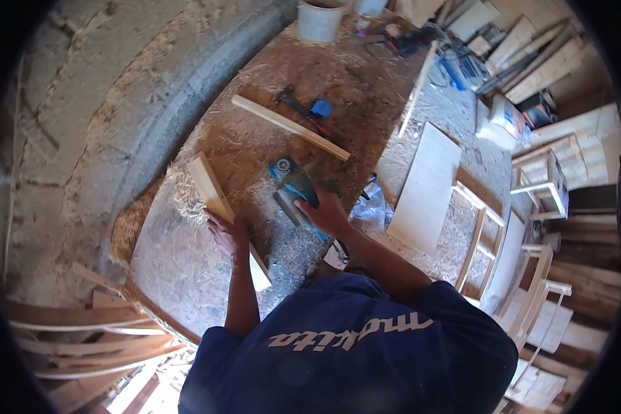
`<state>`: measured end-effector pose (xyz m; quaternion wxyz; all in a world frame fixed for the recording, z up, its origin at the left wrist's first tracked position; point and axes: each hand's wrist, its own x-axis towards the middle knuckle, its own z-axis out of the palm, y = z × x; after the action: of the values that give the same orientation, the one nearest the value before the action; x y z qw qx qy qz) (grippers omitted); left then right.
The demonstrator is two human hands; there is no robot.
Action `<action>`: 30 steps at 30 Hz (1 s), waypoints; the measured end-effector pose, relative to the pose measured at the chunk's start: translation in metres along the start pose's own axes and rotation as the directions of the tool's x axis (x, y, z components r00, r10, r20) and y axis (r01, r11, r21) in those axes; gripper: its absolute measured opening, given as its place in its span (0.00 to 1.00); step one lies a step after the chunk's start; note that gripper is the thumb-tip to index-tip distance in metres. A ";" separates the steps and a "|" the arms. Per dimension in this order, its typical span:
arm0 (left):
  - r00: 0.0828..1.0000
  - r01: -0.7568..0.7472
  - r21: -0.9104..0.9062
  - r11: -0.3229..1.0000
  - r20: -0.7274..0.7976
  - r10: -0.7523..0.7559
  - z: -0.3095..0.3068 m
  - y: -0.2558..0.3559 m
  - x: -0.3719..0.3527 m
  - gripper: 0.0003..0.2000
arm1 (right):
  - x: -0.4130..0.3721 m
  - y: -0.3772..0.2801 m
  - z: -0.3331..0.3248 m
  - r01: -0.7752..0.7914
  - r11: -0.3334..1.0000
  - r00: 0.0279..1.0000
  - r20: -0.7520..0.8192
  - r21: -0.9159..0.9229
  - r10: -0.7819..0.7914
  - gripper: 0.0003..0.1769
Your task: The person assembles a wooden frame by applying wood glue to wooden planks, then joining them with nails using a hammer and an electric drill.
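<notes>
Fingers of your left hand (225, 237), slightly spread, are touching the board (212, 188) running far-left to near-right, while your right hand (328, 212) is gripping the planer (294, 181) to its right.

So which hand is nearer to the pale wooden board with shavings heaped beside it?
Left. The left hand rests on the board; the right hand is off to its right, holding a teal power tool.
</notes>
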<state>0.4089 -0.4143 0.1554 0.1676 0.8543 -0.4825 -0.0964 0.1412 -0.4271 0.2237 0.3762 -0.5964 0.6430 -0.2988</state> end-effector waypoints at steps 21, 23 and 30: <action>0.981 -0.177 0.136 0.975 -0.061 0.186 0.071 -0.063 0.062 0.60 | -0.066 0.040 -0.074 0.037 0.996 0.986 -0.163 0.075 -0.025 0.39; 0.983 -0.159 0.202 0.966 -0.056 0.173 0.084 -0.066 0.080 0.62 | -0.095 0.072 -0.087 -0.039 0.996 0.973 -0.225 0.086 0.057 0.38; 0.978 -0.199 0.198 0.960 -0.015 0.206 0.073 -0.064 0.098 0.62 | -0.218 0.200 -0.129 -0.337 0.918 0.786 -0.474 0.211 0.397 0.34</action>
<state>0.4863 -0.4817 0.0633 0.1004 0.8144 -0.5714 -0.0156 -0.0745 -0.1970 0.1545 0.2779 -0.3371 0.8045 -0.4024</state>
